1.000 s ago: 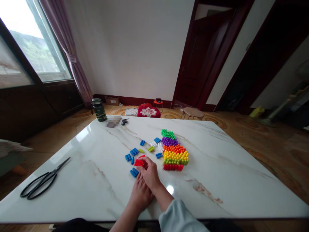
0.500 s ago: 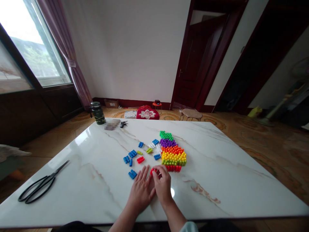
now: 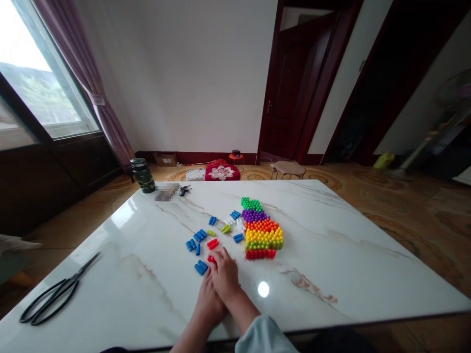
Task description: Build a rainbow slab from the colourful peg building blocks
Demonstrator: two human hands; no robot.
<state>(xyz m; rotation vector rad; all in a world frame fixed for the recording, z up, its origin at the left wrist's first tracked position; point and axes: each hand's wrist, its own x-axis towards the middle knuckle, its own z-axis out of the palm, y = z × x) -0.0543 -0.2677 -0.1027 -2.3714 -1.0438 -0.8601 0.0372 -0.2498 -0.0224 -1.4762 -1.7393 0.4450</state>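
My right hand (image 3: 225, 274) is closed in a pinch on a small red plastic peg (image 3: 211, 259), and it crosses over my left hand. My left hand (image 3: 210, 300) rests low at the table, its fingers mostly hidden behind the right one. Close to the left fingers lie two joined blue pegs (image 3: 200, 267). Two red pegs (image 3: 212, 244) lie just beyond the hands. To the right stands a row of red pegs (image 3: 260, 254), with yellow pegs (image 3: 265, 234), orange pegs (image 3: 262, 225), purple pegs (image 3: 254, 215) and green pegs (image 3: 251, 203) packed in rows behind it.
Loose blue pegs (image 3: 200, 235), white pegs (image 3: 229, 221) and lime pegs (image 3: 225, 229) lie left of the rows. Black-handled scissors (image 3: 61, 290) lie at left on the marble-look table (image 3: 331, 274). A camouflage bottle (image 3: 143, 175) and keys (image 3: 184, 190) stand near the far edge.
My right hand has moved left with the red peg, now over my left hand. The left hand's fingers, spread flat before, are now largely covered. The whole view has shifted slightly.
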